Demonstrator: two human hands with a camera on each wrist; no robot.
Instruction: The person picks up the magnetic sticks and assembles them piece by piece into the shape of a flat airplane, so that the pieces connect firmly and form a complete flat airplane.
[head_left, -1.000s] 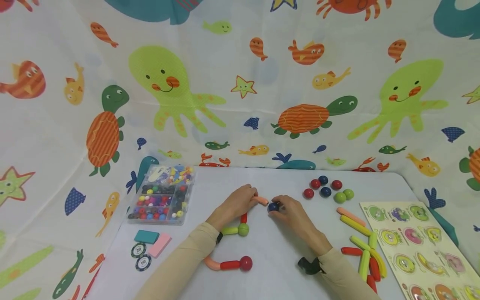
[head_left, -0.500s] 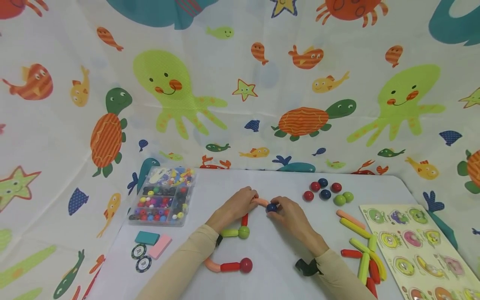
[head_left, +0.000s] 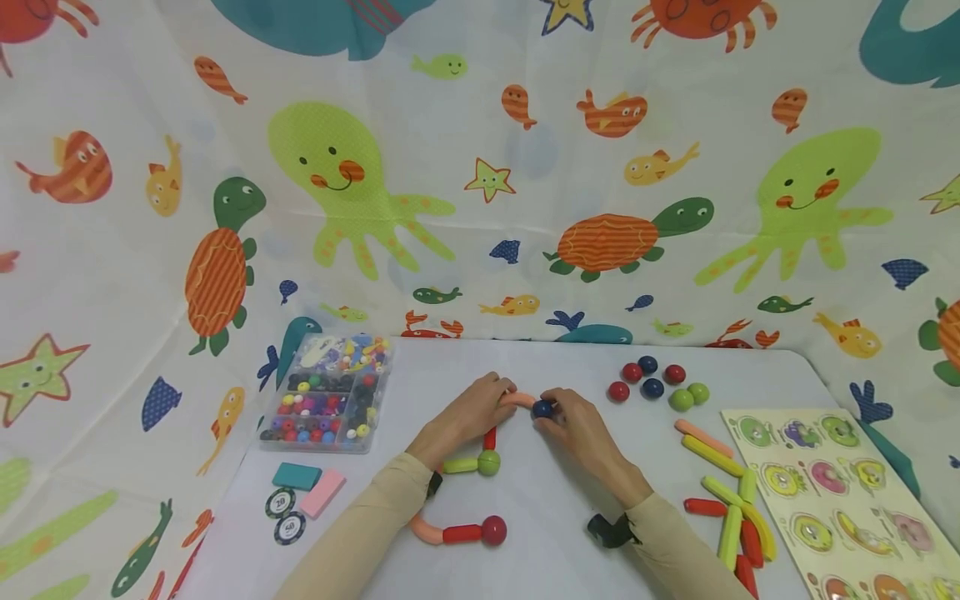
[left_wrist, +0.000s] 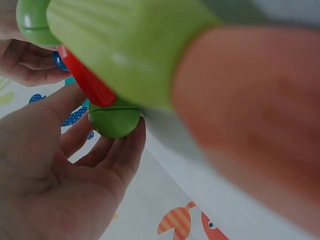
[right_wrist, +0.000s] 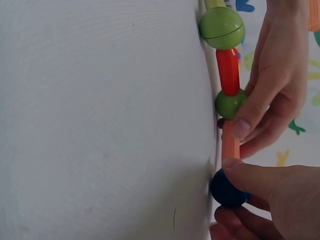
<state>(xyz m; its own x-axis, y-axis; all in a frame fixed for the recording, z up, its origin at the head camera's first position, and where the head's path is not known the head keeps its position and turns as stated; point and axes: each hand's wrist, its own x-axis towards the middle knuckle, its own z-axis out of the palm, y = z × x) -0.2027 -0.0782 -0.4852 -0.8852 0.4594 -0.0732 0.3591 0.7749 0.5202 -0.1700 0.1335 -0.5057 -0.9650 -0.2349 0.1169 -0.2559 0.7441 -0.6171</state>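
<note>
— Two pieces are being held end to end near the middle of the frame; by what grip?

— The peach stick (head_left: 517, 399) is being pinched by the left hand (head_left: 474, 407), and the blue ball (head_left: 542, 409) is being pinched between thumb and fingers by the right hand (head_left: 577, 425).

— Why is the stick being gripped so far back?

— Probably its other end is being left bare for the ball, which is being held against it. A green ball (right_wrist: 230, 104) is being met at the gripped end, so that joint is probably being steadied too.

— Is the blue ball being seated fully?

— That cannot be told; the contact is being partly covered by the right hand.

— And the loose pieces?

— Loose balls (head_left: 652, 388) are being grouped right of centre and loose sticks (head_left: 712, 455) at lower right, perhaps because easy reach is being wanted without crowding the work.
</note>
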